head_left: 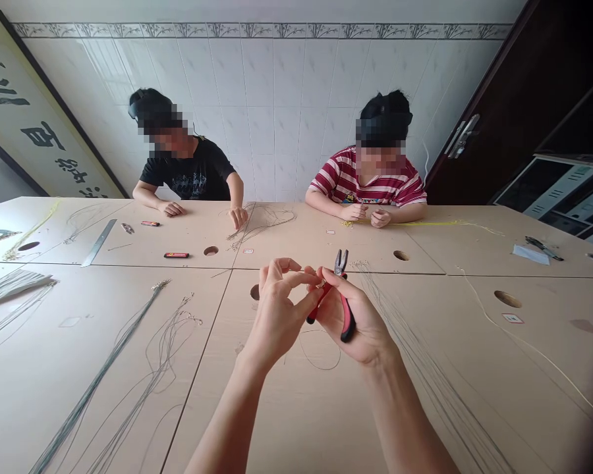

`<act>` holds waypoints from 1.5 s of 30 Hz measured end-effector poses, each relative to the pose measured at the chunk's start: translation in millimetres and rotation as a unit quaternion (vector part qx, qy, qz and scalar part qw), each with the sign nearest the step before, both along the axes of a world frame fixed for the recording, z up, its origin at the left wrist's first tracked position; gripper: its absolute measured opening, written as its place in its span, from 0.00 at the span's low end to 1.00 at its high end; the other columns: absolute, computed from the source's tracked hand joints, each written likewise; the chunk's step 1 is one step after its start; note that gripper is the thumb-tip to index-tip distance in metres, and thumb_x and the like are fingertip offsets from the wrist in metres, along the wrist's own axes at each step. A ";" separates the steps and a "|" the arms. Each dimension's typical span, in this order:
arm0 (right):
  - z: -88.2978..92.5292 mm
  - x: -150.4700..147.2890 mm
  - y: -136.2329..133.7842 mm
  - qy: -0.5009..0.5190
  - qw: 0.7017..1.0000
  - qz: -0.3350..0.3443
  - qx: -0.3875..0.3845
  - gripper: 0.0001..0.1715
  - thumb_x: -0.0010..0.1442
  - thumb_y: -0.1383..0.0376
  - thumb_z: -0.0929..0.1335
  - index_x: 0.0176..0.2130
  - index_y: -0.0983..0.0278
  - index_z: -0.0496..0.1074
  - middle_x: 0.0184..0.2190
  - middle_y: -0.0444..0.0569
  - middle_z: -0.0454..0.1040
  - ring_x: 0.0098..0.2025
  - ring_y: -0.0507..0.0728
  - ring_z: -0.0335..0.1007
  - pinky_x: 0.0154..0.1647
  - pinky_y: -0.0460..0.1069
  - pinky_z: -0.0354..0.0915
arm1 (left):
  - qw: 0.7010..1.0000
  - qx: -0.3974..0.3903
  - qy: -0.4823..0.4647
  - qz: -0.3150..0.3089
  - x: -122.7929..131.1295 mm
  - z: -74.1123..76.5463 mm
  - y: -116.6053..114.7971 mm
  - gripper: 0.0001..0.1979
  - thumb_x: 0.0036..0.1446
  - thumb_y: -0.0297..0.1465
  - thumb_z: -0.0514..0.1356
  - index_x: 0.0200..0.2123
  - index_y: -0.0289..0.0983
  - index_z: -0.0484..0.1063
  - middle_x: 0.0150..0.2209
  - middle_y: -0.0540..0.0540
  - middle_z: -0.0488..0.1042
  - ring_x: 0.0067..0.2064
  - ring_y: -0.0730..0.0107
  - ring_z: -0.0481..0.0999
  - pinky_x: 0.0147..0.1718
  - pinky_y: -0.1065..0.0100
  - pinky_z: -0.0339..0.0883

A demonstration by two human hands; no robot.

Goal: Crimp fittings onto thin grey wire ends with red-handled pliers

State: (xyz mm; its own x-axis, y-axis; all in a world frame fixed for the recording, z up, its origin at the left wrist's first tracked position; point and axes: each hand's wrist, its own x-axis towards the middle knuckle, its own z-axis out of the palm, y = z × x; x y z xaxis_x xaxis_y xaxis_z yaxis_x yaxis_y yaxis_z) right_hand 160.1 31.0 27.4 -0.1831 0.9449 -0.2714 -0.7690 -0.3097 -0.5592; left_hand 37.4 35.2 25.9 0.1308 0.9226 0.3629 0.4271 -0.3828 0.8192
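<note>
My right hand (360,322) grips red-and-black handled pliers (340,289), jaws pointing up and slightly apart. My left hand (279,309) is pinched right beside the jaws, holding something tiny at the end of a thin wire (321,359) that loops down onto the wooden table (277,408). What sits between the fingertips is too small to make out. Both hands hover above the table's middle.
Bundles of thin wire cords lie left (123,368) and right (425,368) of my arms. Two people sit at the far side, hands on the table. A steel ruler (99,242), small red-black items, round table holes and a second pair of pliers (543,247) lie around.
</note>
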 end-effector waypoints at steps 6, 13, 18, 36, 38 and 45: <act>1.8 -1.3 -1.1 0.010 1.000 0.002 0.004 0.04 0.51 0.66 0.74 0.29 0.63 0.75 0.35 0.42 0.74 0.35 0.48 0.67 0.34 0.43 0.64 | 0.999 -0.038 -0.023 -0.029 -1.8 3.8 -1.6 0.06 0.59 0.33 0.60 0.31 0.42 0.77 0.47 0.44 0.67 0.53 0.58 0.63 0.51 0.56 0.58; -5.5 -3.6 2.9 -0.056 0.998 -0.039 0.018 0.08 0.49 0.63 0.75 0.31 0.62 0.76 0.41 0.43 0.74 0.36 0.49 0.67 0.32 0.45 0.64 | 0.997 -0.059 -0.034 -0.034 -7.5 9.4 -2.1 0.08 0.60 0.35 0.59 0.30 0.40 0.74 0.51 0.43 0.67 0.57 0.57 0.62 0.52 0.57 0.56; -12.1 -4.0 3.8 -0.169 0.979 -0.089 0.066 0.13 0.49 0.57 0.75 0.36 0.59 0.78 0.39 0.45 0.74 0.31 0.49 0.65 0.28 0.47 0.61 | 0.992 -0.075 -0.090 -0.041 -11.4 9.2 -0.9 0.10 0.61 0.38 0.58 0.31 0.40 0.73 0.53 0.43 0.65 0.58 0.56 0.62 0.54 0.56 0.55; -3.0 7.0 -5.8 -0.422 0.854 -0.154 0.262 0.08 0.56 0.63 0.70 0.39 0.54 0.76 0.46 0.44 0.72 0.37 0.53 0.64 0.41 0.51 0.60 | 0.974 -0.151 -0.140 -0.089 -20.3 12.6 0.1 0.09 0.59 0.38 0.58 0.31 0.40 0.73 0.50 0.44 0.68 0.51 0.59 0.66 0.51 0.59 0.57; -3.3 11.8 -5.1 -0.442 0.841 -0.139 0.279 0.10 0.56 0.65 0.69 0.39 0.53 0.77 0.48 0.45 0.70 0.39 0.54 0.65 0.42 0.52 0.60 | 0.967 -0.181 -0.145 -0.107 -24.9 12.9 0.4 0.09 0.59 0.38 0.57 0.30 0.41 0.72 0.50 0.45 0.68 0.50 0.60 0.66 0.49 0.60 0.58; -1.9 14.5 -5.1 -0.455 0.824 -0.055 0.333 0.08 0.58 0.62 0.69 0.39 0.53 0.78 0.45 0.47 0.70 0.42 0.56 0.66 0.43 0.52 0.60 | 0.961 -0.182 -0.154 -0.139 -32.8 3.6 7.2 0.08 0.55 0.35 0.57 0.26 0.41 0.72 0.40 0.45 0.74 0.48 0.57 0.69 0.46 0.60 0.62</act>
State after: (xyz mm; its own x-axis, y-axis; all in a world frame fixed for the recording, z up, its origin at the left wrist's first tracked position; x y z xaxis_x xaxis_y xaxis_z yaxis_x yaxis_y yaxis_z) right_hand 174.5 25.9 25.5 -0.0929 0.9373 0.3358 0.0586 0.3418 -0.9379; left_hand 4.6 42.3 29.5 0.3282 0.9409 0.0836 0.0651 -0.1108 0.9917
